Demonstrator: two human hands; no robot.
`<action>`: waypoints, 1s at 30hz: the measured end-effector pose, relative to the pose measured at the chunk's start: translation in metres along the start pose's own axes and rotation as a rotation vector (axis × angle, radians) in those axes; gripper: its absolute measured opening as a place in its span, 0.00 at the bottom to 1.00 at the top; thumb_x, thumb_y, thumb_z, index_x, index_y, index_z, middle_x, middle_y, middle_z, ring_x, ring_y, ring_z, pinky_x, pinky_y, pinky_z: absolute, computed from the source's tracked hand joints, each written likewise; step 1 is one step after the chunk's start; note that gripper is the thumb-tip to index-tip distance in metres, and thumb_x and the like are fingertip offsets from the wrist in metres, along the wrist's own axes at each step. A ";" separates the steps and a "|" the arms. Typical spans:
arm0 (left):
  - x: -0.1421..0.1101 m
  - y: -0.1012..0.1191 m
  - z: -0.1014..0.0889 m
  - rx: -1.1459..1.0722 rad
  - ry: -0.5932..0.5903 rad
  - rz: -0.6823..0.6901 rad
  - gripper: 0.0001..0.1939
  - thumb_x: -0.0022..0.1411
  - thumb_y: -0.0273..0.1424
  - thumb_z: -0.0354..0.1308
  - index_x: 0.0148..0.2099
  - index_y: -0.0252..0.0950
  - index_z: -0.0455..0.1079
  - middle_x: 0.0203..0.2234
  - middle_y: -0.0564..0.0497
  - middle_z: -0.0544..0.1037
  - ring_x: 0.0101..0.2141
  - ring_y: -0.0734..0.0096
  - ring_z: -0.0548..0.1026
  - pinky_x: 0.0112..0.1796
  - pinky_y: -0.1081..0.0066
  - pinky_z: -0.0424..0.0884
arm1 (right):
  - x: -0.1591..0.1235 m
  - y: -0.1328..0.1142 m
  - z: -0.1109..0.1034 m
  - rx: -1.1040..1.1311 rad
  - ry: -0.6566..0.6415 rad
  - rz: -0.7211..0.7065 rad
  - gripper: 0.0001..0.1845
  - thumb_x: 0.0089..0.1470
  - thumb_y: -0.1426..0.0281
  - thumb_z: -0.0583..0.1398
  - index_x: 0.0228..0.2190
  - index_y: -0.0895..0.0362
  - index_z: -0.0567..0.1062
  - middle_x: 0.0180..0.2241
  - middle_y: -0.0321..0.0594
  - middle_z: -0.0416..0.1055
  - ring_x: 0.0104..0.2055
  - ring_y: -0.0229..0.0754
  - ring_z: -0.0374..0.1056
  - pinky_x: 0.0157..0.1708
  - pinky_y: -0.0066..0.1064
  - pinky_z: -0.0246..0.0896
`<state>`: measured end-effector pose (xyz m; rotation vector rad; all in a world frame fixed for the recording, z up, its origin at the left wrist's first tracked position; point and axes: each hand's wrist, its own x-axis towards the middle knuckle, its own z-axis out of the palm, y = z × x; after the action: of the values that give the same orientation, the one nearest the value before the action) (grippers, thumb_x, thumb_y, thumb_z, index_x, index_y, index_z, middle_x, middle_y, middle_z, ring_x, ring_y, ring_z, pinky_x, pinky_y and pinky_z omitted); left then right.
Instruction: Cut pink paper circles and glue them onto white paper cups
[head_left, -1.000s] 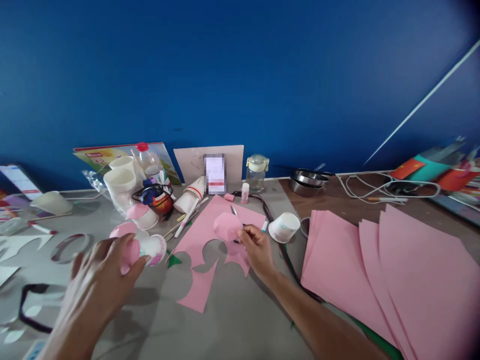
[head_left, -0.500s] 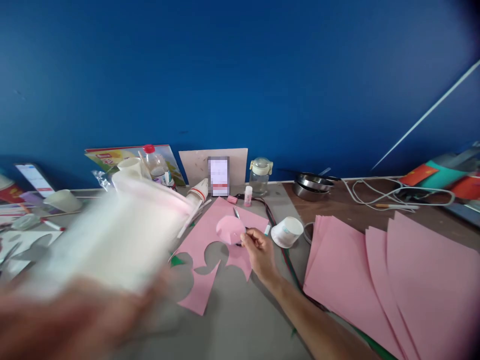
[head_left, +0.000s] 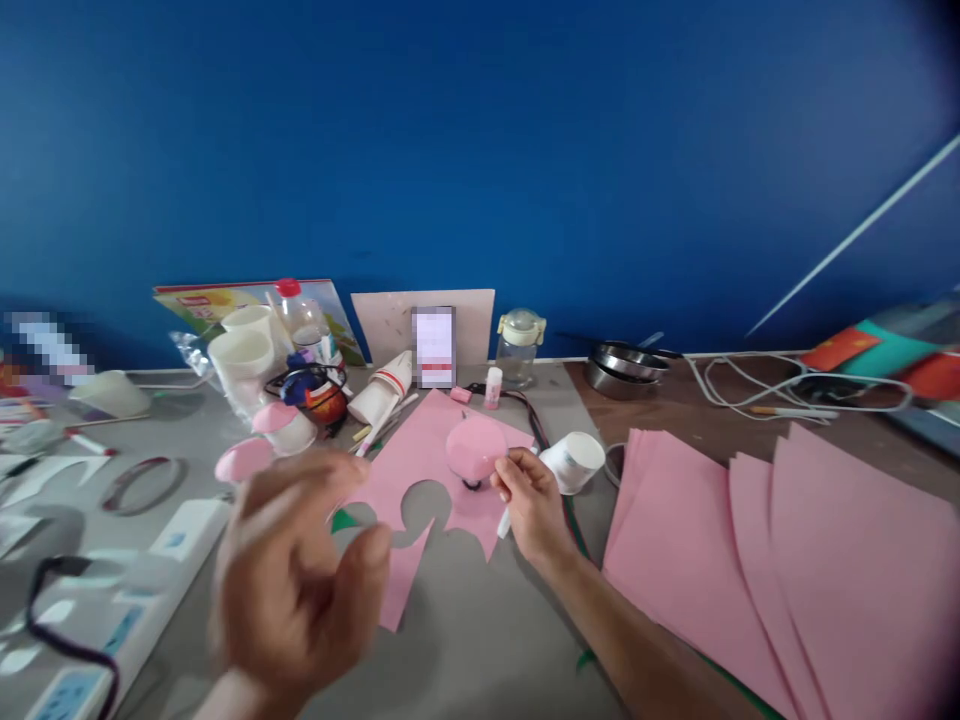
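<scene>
My right hand (head_left: 529, 505) pinches the edge of a round pink paper disc (head_left: 477, 447) between thumb and fingers. It is held above a cut pink sheet (head_left: 427, 440) with round holes. Just right of that hand, a white paper cup (head_left: 574, 462) lies on its side. My left hand (head_left: 300, 570) is raised at the lower left, slightly blurred, thumb and fingers apart with nothing between them. Beyond it are a small white cup (head_left: 294, 434) with a pink top and another pink disc (head_left: 244, 458), partly covered by the fingers.
Pink sheets (head_left: 690, 530) lie fanned at the right. A glue stick (head_left: 493, 388), a lidded glass jar (head_left: 520, 345) and a propped phone (head_left: 434, 345) stand at the back. A power strip (head_left: 180, 530) is at the lower left; metal bowls (head_left: 624, 372) sit back right.
My left hand has let go of a blurred white object and is now bare. My right hand keeps the pink disc, which has shifted slightly right and up.
</scene>
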<state>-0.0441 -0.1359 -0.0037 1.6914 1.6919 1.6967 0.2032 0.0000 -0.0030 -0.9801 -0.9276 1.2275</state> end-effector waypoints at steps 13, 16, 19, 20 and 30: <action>0.080 0.019 0.100 -0.394 -0.423 -0.563 0.19 0.51 0.42 0.64 0.41 0.34 0.74 0.30 0.48 0.75 0.29 0.70 0.70 0.29 0.74 0.65 | -0.001 0.008 0.012 -0.288 -0.084 -0.043 0.13 0.49 0.64 0.58 0.18 0.56 0.66 0.18 0.31 0.58 0.22 0.34 0.53 0.24 0.26 0.49; 0.081 0.022 0.111 -0.352 -0.432 -0.619 0.17 0.48 0.41 0.65 0.34 0.33 0.73 0.21 0.53 0.72 0.22 0.74 0.65 0.23 0.76 0.59 | -0.002 0.014 0.014 -0.355 -0.087 -0.088 0.12 0.51 0.64 0.57 0.21 0.56 0.68 0.19 0.31 0.59 0.23 0.34 0.54 0.24 0.26 0.50; 0.076 0.014 0.117 -0.384 -0.471 -0.663 0.15 0.49 0.41 0.65 0.27 0.34 0.69 0.16 0.56 0.67 0.20 0.78 0.61 0.22 0.77 0.55 | -0.003 0.018 0.014 -0.394 -0.093 -0.144 0.11 0.52 0.64 0.56 0.22 0.57 0.68 0.19 0.30 0.59 0.22 0.34 0.54 0.23 0.25 0.50; 0.074 0.011 0.118 -0.425 -0.483 -0.675 0.16 0.50 0.41 0.64 0.26 0.34 0.68 0.16 0.57 0.66 0.20 0.78 0.60 0.22 0.77 0.55 | -0.003 0.019 0.014 -0.410 -0.087 -0.168 0.11 0.52 0.65 0.56 0.22 0.57 0.68 0.19 0.30 0.58 0.22 0.34 0.54 0.23 0.25 0.50; 0.065 0.010 0.124 -0.775 -0.509 -0.845 0.13 0.47 0.35 0.69 0.27 0.33 0.69 0.17 0.57 0.69 0.19 0.82 0.63 0.23 0.79 0.59 | -0.007 0.022 0.013 -0.474 -0.023 -0.352 0.09 0.56 0.71 0.55 0.24 0.57 0.69 0.24 0.34 0.65 0.26 0.35 0.59 0.27 0.26 0.54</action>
<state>0.0373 -0.0213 0.0004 0.7634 1.0375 1.1246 0.1837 -0.0039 -0.0199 -1.1095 -1.3818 0.7356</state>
